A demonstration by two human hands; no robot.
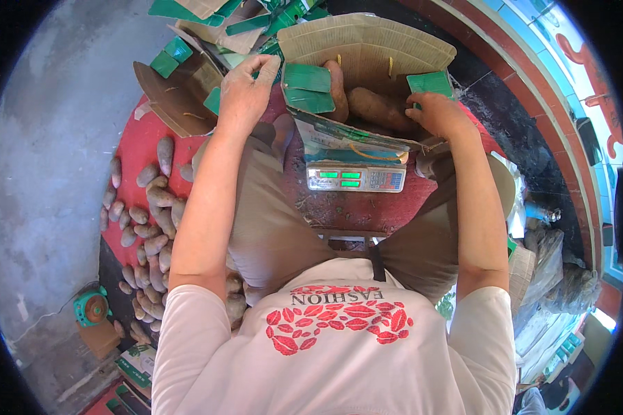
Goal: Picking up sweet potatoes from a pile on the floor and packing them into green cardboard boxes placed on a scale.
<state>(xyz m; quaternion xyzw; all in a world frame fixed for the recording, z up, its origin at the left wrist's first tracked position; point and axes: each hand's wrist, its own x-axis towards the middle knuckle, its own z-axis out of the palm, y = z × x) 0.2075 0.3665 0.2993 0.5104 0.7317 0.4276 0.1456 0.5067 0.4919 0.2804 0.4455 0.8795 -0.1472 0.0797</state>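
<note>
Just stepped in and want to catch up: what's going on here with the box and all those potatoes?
A seated person has both hands at an open cardboard box resting on a digital scale. The left hand touches a green flap at the box's left side; the right hand grips the right edge. Several sweet potatoes already lie inside. Many more lie on the floor at the person's left.

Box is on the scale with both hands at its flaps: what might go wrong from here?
1. The cardboard box looks wider than the scale under it; pressing with the left hand or right hand may tip it.
2. The sweet potatoes lie high and may block the green flaps.
3. Hands resting on the box could skew the reading.
</note>
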